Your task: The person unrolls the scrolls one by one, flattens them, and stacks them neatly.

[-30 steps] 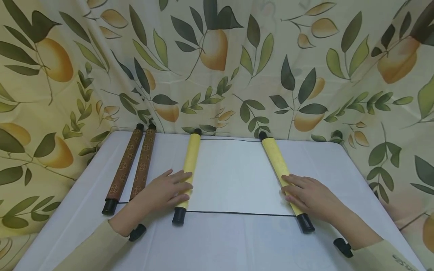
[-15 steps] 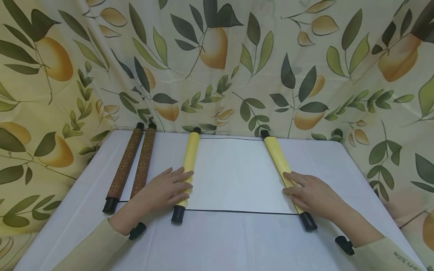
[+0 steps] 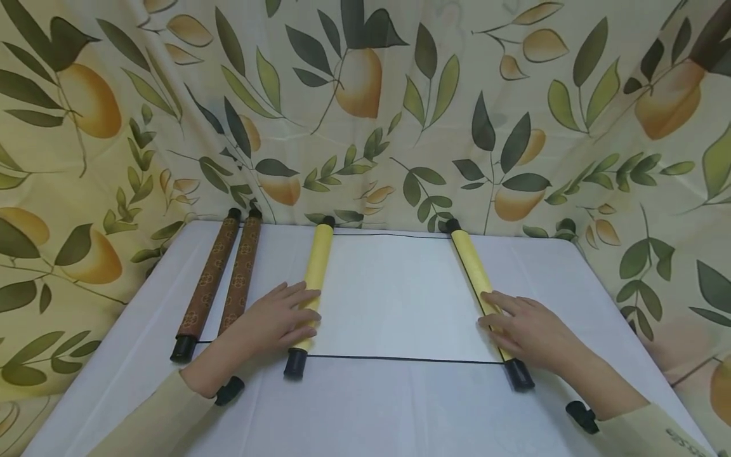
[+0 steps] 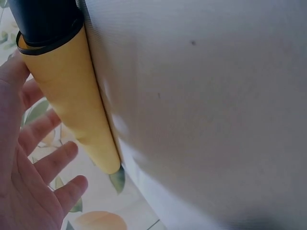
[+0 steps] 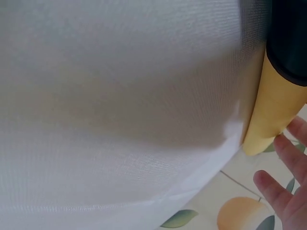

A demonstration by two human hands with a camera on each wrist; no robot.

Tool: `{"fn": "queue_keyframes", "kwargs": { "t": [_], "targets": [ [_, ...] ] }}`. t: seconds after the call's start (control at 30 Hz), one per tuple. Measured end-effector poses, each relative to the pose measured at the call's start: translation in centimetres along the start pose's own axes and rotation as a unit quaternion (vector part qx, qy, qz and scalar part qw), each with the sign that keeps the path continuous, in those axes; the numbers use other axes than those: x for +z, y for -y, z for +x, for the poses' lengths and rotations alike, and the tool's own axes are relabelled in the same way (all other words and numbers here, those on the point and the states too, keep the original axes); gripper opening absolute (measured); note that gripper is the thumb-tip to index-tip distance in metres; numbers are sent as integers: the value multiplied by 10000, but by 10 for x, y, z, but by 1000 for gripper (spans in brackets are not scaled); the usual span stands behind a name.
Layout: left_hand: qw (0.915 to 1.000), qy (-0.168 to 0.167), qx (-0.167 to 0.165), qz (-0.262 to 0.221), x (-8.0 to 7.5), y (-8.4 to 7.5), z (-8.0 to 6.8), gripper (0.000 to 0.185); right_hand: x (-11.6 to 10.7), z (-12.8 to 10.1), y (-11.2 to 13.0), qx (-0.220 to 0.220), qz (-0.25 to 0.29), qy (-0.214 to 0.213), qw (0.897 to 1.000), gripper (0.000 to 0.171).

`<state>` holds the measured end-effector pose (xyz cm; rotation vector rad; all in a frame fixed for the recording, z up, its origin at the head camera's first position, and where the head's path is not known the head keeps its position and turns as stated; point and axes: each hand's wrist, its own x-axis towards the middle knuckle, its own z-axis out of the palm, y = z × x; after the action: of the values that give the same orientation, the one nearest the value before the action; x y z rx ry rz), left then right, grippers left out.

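Observation:
A scroll with yellow backing and black rod ends lies partly unrolled on the table. Its white sheet [image 3: 394,292], edged by thin black lines, spans two yellow rolls. My left hand [image 3: 274,320] rests its extended fingers on the left roll [image 3: 321,254]; in the left wrist view the fingers [image 4: 57,163] are spread beside that roll. My right hand [image 3: 531,330] lies with its fingers over the lower half of the right roll [image 3: 471,257], which slants outward toward me. Part of that hand shows beside the yellow roll [image 5: 276,110] in the right wrist view.
To the left, another scroll in brown patterned cloth lies with two rolls, a left one [image 3: 208,279] and a right one [image 3: 242,273], the latter partly hidden by my left forearm. A white cloth covers the table [image 3: 365,406]. Behind hangs a fruit-and-leaf curtain [image 3: 365,152].
The two yellow rolls have moved a little farther apart, the left one leftward and the right one rightward, most at its far end. Slightly more white sheet shows. Both hands moved along with them.

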<state>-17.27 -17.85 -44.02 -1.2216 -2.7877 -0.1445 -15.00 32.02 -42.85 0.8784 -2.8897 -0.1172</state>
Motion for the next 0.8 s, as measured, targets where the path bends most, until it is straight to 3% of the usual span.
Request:
{"fn": "queue_keyframes", "kwargs": {
  "t": [0.47,0.8],
  "targets": [
    [9999,-106,-2,-17,-3,2,-4,35,-1,-3,-2,72,-61,128,9999,25],
    [9998,-165,1,-55,-1,5,-5,31,-1,-6,-3,-15,-17,-175,9998,13]
  ]
}}
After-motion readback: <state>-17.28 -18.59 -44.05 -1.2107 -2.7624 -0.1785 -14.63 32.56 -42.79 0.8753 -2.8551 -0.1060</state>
